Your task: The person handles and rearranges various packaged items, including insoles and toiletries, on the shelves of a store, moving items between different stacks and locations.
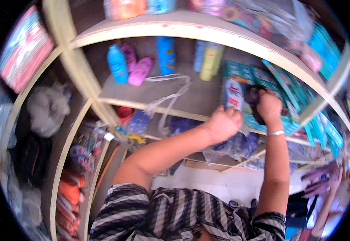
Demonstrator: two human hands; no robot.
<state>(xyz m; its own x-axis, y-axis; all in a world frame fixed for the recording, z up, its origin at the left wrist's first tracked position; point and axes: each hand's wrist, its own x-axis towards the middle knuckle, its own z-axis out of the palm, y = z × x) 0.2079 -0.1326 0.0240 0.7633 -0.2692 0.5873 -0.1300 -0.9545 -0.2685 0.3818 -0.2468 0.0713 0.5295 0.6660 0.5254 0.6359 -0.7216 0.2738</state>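
My left hand is curled at the lower end of a white container with a pink and red label and an orange top. Blur hides whether its fingers grip that container or only touch it. To the right, my right hand, with a bracelet at the wrist, is closed on a dark brown, cloth-like bundle. Beneath and behind both hands lie several flat teal boxes on the middle shelf, some leaning askew towards the right.
Blue, pink and yellow bottles stand on the middle shelf, one pink bottle tilted. White string hangs over its edge. The upper shelf curves above. Another person's arm is at the lower right, beside purple striped cloth.
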